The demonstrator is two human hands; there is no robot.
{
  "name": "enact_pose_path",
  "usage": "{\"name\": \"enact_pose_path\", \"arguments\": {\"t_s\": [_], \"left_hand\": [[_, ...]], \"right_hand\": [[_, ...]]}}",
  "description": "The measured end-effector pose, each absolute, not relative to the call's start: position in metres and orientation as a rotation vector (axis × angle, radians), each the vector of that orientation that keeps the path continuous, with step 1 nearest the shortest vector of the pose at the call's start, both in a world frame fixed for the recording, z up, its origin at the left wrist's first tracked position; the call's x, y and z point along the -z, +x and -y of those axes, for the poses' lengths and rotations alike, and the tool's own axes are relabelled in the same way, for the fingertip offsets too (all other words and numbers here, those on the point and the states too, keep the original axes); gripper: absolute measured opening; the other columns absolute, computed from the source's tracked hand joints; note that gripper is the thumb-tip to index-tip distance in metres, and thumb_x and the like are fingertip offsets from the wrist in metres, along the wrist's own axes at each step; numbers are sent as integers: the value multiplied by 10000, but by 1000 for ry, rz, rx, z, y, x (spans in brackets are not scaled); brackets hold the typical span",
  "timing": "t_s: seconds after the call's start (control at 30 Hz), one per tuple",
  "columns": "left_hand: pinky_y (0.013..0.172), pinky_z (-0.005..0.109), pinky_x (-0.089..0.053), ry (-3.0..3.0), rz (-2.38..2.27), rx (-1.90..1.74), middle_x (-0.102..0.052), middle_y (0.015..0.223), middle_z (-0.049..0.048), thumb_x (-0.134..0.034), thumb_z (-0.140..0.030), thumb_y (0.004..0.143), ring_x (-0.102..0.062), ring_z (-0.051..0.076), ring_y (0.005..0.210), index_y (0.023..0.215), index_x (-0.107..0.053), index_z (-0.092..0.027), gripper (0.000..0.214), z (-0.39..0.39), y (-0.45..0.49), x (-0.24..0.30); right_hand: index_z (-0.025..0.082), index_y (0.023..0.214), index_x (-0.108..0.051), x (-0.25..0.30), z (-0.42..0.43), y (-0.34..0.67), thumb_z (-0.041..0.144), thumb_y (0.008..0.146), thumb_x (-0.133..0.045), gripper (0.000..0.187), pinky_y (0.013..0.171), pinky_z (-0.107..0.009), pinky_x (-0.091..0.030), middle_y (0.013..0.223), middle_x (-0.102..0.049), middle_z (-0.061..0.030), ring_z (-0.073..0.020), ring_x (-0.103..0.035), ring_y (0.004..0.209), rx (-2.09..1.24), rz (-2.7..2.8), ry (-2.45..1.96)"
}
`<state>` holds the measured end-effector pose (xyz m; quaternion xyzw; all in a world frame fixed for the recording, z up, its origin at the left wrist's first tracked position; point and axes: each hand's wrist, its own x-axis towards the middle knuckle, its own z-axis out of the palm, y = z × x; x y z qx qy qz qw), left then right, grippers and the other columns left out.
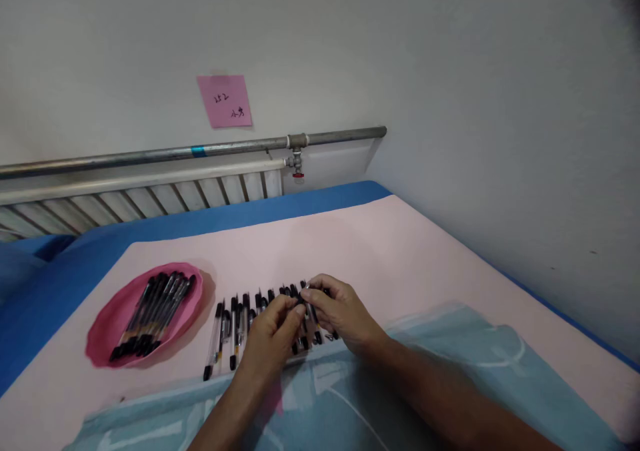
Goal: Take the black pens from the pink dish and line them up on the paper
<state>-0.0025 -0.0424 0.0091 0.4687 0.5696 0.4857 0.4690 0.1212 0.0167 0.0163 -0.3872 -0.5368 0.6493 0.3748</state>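
Note:
My left hand [275,331] and my right hand [336,306] meet over a row of pens, fingers pinched closed. Between their fingertips shows a small black part of a pen [299,299]; most of it is hidden by the fingers. Below and around the hands, clear-barrelled pens [234,334] with black ends lie side by side on the pink cloth [320,244], with short black caps among them. The right part of the row is partly covered by my hands. To the left, a pink scalloped plate [193,314] bears a bundle of capped black pens [155,311].
A light blue patterned cloth [450,364] lies along the near edge. Blue fabric [280,205] borders the pink cloth at the back. Behind stand a white radiator [140,201] and a metal pipe [240,147] with a valve. A pink note [225,101] hangs on the wall.

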Motion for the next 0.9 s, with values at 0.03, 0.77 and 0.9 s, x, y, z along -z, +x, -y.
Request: {"name": "enact_pose_path", "arguments": {"t_s": [0.03,0.77,0.9], "left_hand": [[488,192,-298,1167,-1409,-1194,-443,565,-48,-524,-398,781,-386,79,522,715,-536,-160,247,43,-2,-9],[332,150,-146,838,-1221,-1120,-393,451,-100,-554,-442,747,-232,14,325,698,-462,-187,275,44,3,-14],[323,146,-105,719,-1187,-1089,-391,459,-105,-565,-454,735,-214,9,312,730,-458,-196,279,47,3,-20]], "right_hand": [[178,692,-527,-16,-17,121,379,685,-610,218,343,-175,-249,453,-377,92,-44,-321,350,-1672,1379,-989],[170,692,-541,-22,-14,120,335,664,-663,207,340,-178,-191,420,-342,104,-26,-264,346,-1814,1217,-928],[162,766,-563,-20,-17,122,330,684,-643,204,338,-166,-152,421,-350,103,-23,-258,348,-1953,1190,-825]]}}
